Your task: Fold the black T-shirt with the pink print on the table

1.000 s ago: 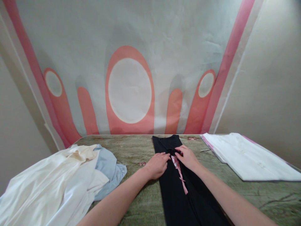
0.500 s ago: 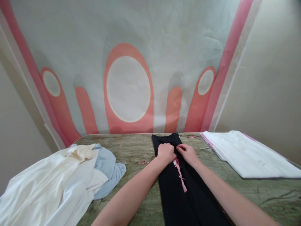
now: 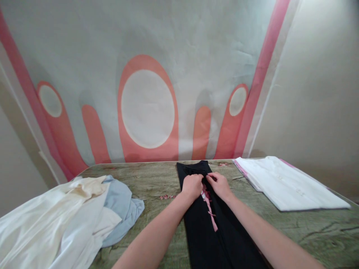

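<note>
A long black garment [image 3: 202, 231], which looks like a pair of trousers, lies lengthwise on the table from its far edge toward me. Down its middle runs a gap where a narrow pink strip [image 3: 210, 213] shows; I cannot tell what the strip belongs to. My left hand [image 3: 193, 186] is closed on the black cloth at the left of this gap, near the far end. Close beside it on the right, my right hand [image 3: 220, 185] pinches the cloth between thumb and fingers. My fingertips partly hide the fabric they hold.
At the left lies a loose heap of cream and white cloth [image 3: 53, 220] with a light blue cloth [image 3: 120, 209] at its side. Flat folded white garments [image 3: 288, 183] lie at the right. The wood-patterned table [image 3: 157, 216] meets a pink-and-grey backdrop [image 3: 185, 56] at its far edge.
The view has shifted slightly, so everything sits a little further left. Both hands stay at the far part of the black garment, still gripping its cloth.
</note>
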Action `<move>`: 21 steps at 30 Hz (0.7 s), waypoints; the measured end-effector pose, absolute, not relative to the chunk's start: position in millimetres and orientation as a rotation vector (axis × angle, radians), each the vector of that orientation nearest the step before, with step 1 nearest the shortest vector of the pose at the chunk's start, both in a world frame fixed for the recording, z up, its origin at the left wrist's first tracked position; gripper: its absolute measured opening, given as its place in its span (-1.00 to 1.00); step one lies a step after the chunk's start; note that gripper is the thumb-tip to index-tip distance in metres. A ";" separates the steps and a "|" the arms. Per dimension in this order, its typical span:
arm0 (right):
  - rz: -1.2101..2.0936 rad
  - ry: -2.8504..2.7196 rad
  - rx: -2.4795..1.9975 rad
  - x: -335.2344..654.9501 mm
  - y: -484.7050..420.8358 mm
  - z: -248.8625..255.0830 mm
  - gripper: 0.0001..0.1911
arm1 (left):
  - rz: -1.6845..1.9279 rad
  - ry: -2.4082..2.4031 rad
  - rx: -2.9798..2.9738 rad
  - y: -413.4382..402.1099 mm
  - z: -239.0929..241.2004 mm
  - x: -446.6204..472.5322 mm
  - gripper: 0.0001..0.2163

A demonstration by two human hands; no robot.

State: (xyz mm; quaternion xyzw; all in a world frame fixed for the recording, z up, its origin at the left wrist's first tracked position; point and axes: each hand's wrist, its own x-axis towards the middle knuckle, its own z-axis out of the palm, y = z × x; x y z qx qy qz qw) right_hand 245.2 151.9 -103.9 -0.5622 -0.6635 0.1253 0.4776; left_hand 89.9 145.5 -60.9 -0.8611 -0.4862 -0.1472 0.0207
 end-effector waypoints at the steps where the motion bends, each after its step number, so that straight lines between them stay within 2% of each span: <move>1: 0.307 -1.615 -1.373 244.8 151.5 -103.1 -0.76 | -0.516 -1.536 -2.681 146.9 -63.1 89.2 -0.75; 10: 0.315 -1.691 -1.263 239.9 143.0 -95.4 -0.77 | -0.918 -1.523 -2.833 157.9 -74.8 80.9 -0.81; 13: 0.301 -1.809 -1.228 238.2 140.0 -95.5 -0.74 | -1.036 -1.680 -2.657 164.9 -72.4 71.3 -0.85; 16: 0.258 -1.928 -1.253 236.0 138.2 -98.0 -0.70 | -1.175 -1.636 -2.514 171.4 -71.6 61.0 -0.82; 21: 0.068 -2.081 -1.297 232.4 136.5 -100.6 -0.66 | -1.052 -1.443 -2.700 175.1 -81.1 55.7 -0.78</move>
